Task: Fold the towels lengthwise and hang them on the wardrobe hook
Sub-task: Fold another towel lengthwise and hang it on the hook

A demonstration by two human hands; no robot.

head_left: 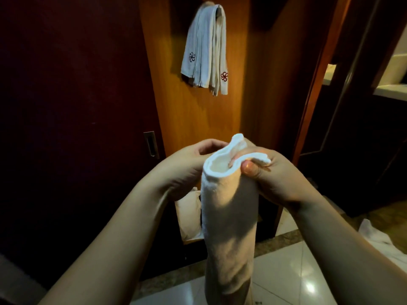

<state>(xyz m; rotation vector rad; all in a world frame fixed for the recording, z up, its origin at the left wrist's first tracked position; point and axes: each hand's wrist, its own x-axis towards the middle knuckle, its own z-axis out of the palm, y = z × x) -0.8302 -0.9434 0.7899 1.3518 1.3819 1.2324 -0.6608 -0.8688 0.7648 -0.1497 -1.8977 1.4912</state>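
A white towel (pixel 229 216) hangs down in front of me, folded into a long strip. My right hand (pixel 277 172) pinches its top edge between thumb and fingers. My left hand (pixel 189 164) holds the towel's upper part from behind, its fingers partly hidden by the cloth. Higher up, several folded white towels (pixel 206 49) with red flower emblems hang from the wardrobe hook (pixel 218 9) on the wooden panel. The hook itself is mostly covered by them.
A dark sliding wardrobe door (pixel 72 106) with a metal recessed handle (pixel 151 144) stands at the left. A pale pillow or cloth (pixel 187 216) lies low in the wardrobe. More white cloth (pixel 374 234) lies on the glossy tiled floor at the right. A doorway opens at far right.
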